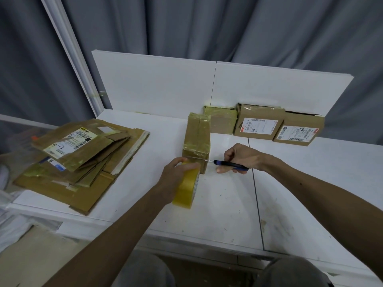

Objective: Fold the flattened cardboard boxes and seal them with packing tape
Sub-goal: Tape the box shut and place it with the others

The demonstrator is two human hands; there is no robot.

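A folded cardboard box [198, 139] lies lengthwise on the white table [228, 204], with yellowish tape along its top seam and across its near end. My left hand [176, 175] grips a roll of yellowish packing tape [186, 188] held on edge right in front of the box. A strip of tape runs from the roll to the box's near end. My right hand [240, 157] holds a blue-handled knife [230, 164] sideways, its thin blade reaching left to the tape at the box's near edge.
A pile of flattened cardboard boxes [83, 160] lies on the table's left part. Three sealed boxes [259, 124] stand against the white back panel [186, 85] at the far right. Grey curtains hang behind. The table's front edge runs just before my knees.
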